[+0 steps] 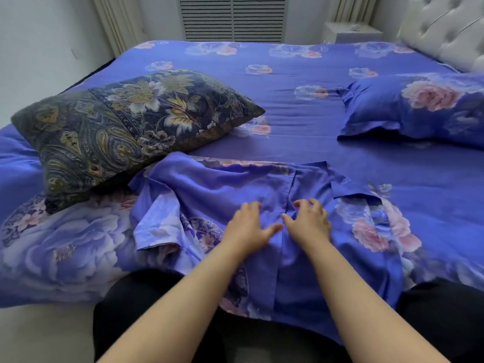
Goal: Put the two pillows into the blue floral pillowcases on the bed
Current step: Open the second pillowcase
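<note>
Head view. Left hand (247,230) and right hand (309,225) lie side by side, palms down, on the empty pillowcase (262,205). Fingers of both curl into the cloth at the overlapping flap seam, thumbs nearly touching; whether cloth is actually pinched, cannot tell.

Pillowcase: blue-violet, plain on the upper face, pink and pale roses at its edges, rumpled and flat, opening slit running from 12 to 6 between the hands. It hangs over the near bed edge.

Uncovered pillow (125,127): dark navy with gold paisley and white flowers, plump, at 10 o'clock from the hands, well apart from them, its near corner just beside the pillowcase's far-left fold.

Covered pillow (419,111): blue floral case with flanged border, large pink rose, at 2 o'clock, well apart, cut by the frame edge.

Bed (301,74): matching blue floral sheet, lightly creased. Tufted pale headboard (445,30) at 1 o'clock. Slatted vent panel (233,17) at 12, white wall at left, small white nightstand (351,31) beside the headboard.
</note>
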